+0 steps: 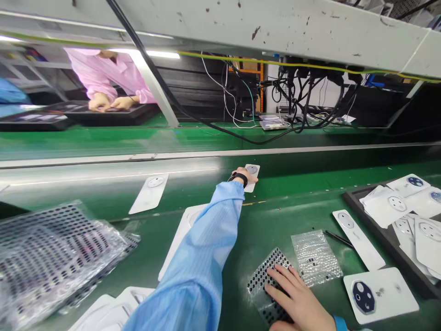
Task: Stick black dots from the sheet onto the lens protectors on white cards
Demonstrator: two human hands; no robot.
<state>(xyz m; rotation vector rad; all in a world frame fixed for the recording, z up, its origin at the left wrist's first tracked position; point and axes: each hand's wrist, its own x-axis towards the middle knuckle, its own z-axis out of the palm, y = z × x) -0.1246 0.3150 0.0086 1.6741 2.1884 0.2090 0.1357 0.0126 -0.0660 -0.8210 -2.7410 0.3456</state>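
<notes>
Left grip [245,173] | white panel [250,187] held across width | ringed end [252,169] beyond

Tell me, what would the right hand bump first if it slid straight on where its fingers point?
Past the dotted sheet beneath it, the right hand would probably meet the left arm's blue sleeve. That sleeve may be higher up, so the hand could pass underneath.

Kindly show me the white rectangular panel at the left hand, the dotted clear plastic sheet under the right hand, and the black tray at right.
White rectangular panel [252,169], head view: its round grey disc.
Dotted clear plastic sheet [259,279], head view: its uncovered left part.
Black tray [386,237], head view: its left rim.
</notes>
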